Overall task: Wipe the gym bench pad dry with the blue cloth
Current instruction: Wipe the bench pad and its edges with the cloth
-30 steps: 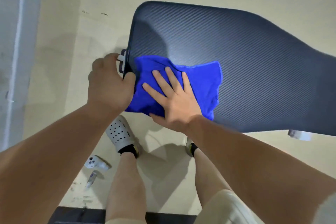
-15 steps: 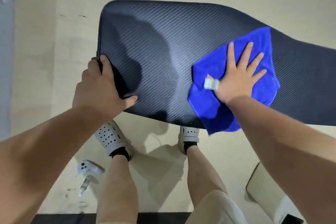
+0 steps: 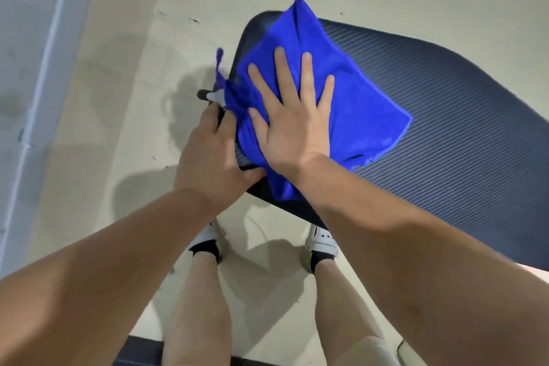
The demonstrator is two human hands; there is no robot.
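Note:
The dark ribbed gym bench pad (image 3: 439, 116) stretches from the centre to the right edge of the view. A blue cloth (image 3: 359, 110) lies spread over the pad's left end, one corner sticking up past the far edge and a fold hanging off the left side. My right hand (image 3: 294, 122) presses flat on the cloth with fingers spread. My left hand (image 3: 212, 160) grips the pad's near-left corner, thumb on top beside the cloth. A small white and black fitting (image 3: 209, 96) pokes out left of the pad.
Beige floor surrounds the bench. A pale grey wall (image 3: 35, 68) with a raised strip runs down the left side. My two legs and white shoes (image 3: 322, 242) stand under the pad's near edge. A dark mat edge (image 3: 142, 352) lies at the bottom.
My right hand has swept the cloth back from the middle of the pad to its left end. My left hand keeps its hold on the pad's left corner.

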